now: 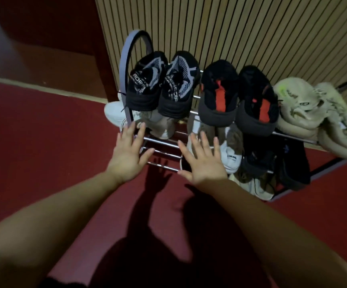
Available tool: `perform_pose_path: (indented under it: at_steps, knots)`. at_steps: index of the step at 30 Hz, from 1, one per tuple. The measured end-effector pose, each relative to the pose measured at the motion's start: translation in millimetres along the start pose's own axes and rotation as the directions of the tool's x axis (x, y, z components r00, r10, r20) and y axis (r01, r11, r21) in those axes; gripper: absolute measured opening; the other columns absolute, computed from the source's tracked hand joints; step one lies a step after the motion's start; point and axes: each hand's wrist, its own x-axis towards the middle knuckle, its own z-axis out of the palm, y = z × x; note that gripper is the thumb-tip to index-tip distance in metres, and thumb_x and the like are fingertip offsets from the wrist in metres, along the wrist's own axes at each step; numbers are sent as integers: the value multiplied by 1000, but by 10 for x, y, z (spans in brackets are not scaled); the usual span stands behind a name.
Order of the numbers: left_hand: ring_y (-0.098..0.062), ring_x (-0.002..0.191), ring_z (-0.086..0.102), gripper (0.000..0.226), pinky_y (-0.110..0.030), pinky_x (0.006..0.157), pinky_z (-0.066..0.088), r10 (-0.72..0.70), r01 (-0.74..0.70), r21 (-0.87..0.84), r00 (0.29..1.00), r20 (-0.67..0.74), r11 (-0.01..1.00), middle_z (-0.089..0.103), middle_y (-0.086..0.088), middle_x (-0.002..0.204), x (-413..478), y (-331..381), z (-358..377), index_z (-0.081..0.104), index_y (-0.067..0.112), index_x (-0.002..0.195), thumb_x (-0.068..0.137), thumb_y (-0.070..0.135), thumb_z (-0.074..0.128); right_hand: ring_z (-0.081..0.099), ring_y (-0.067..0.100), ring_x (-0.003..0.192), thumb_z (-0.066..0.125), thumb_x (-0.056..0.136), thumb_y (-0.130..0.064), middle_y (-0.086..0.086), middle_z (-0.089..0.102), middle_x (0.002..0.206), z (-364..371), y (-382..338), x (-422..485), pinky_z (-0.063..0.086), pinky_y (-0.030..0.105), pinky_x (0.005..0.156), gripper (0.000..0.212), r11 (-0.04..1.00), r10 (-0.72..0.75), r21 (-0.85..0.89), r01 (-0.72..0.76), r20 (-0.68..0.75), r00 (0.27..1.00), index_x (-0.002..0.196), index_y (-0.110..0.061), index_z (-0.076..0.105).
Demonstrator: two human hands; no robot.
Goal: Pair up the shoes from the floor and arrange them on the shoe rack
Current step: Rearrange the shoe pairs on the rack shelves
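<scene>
Left hand (127, 159): fingers spread straight, holding nothing, at the left end of the shoe rack (162, 141).
Top tier, left: black-and-grey sneakers (145, 84), paired side by side.
Lower tier, left: white shoe (114, 112).
Right hand (204, 163): fingers splayed, empty, over the rack's front rails.
Top tier, middle: black-and-red pair (218, 94).
Lower tier, right: dark shoes (289, 163), crowded together.
Top tier, right end: beige pair (305, 109), tilted.
</scene>
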Motion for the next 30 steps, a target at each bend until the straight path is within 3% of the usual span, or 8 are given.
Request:
perform_pose_path:
  at_steps: [4,9,14,17,20,23,26,30]
  knots:
    - [-33,144,9,80,-42,115,2,-71,57,-151,993,-91,987,19,-17,154,100,-434,84,20,12,149,84,59,27,-16,31,145,41,90,-60,9,-12,159,105,-166,272,-15,52,112,82,983,176,37,-178,46,983,150,-33,-8]
    - [-32,145,-4,76,-41,115,-5,-247,231,-262,969,-30,937,4,-15,157,145,-685,177,7,17,151,92,49,43,-4,35,145,42,92,-56,12,12,156,63,-528,682,-14,52,113,80,963,251,74,-258,94,963,149,-34,-9]
    - [-34,144,7,76,-47,118,7,-477,440,-533,876,78,722,9,-17,156,283,-876,131,4,19,151,93,44,46,3,38,144,41,93,-53,17,21,150,-53,-623,793,-11,55,113,77,929,354,57,-365,146,924,151,-30,-5]
    - [-34,143,12,77,-47,117,13,-547,513,-567,828,126,645,11,-16,156,396,-946,105,3,17,151,93,46,45,-1,39,144,42,94,-51,18,16,153,-78,-601,828,-11,54,113,73,916,386,35,-399,181,904,151,-26,6]
    - [-34,143,12,77,-45,117,13,-572,534,-624,803,165,570,11,-17,156,560,-966,144,2,16,151,94,47,44,2,41,144,43,93,-50,18,12,156,-47,-535,957,-9,55,115,71,913,397,19,-408,192,897,151,-26,10]
    - [-33,142,20,77,-39,116,18,-616,547,-703,763,196,454,18,-19,154,756,-1030,169,2,15,151,94,45,45,9,38,144,40,95,-49,14,20,156,7,-450,1114,-7,54,114,73,917,377,73,-393,165,911,151,-26,-1]
    - [-28,140,28,77,-33,112,23,-649,522,-787,731,214,328,25,-14,154,884,-1134,143,0,15,151,95,42,46,-5,27,146,45,93,-49,3,-5,160,148,-390,1300,-9,55,113,84,894,375,228,-386,93,922,149,-28,-15]
    - [-24,134,38,79,-31,107,28,-618,464,-825,763,188,323,41,-7,146,975,-1148,118,-3,18,151,95,36,49,10,29,144,50,86,-59,5,9,158,406,-345,1475,3,43,114,83,879,381,269,-393,97,919,150,-25,9]
